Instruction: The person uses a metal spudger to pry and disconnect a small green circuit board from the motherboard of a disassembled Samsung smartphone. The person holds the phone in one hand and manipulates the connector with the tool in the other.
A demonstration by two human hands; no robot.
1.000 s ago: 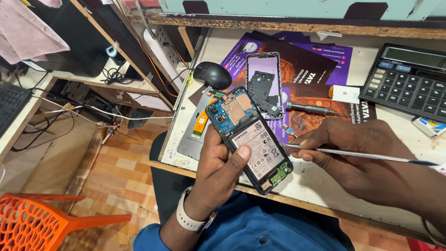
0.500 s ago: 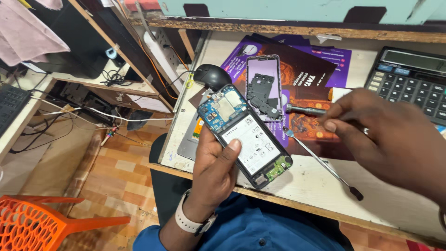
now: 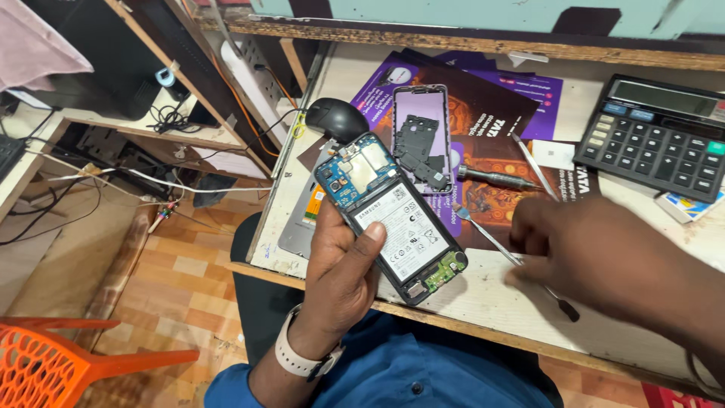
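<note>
My left hand (image 3: 340, 272) grips an opened phone (image 3: 393, 219) from below, thumb on its white battery, with the blue circuit board at the top. It is held tilted above the table's front edge. My right hand (image 3: 604, 264) hovers low over the table to the right of the phone. Its loosely curled fingertips touch a thin metal pry tool (image 3: 483, 234) that lies flat on the table. The phone's removed black back frame (image 3: 421, 140) lies further back on a purple and brown mat (image 3: 491, 98).
A black mouse (image 3: 336, 117) sits at the mat's left edge. A screwdriver (image 3: 495, 177) lies beside the frame and a black calculator (image 3: 657, 136) at the far right. An orange plastic chair (image 3: 45, 363) stands on the tiled floor to the left, beside cables and shelves.
My right hand carried the pry tool down to the table and laid it there, then slid toward the front edge. My left hand kept the phone almost still.
</note>
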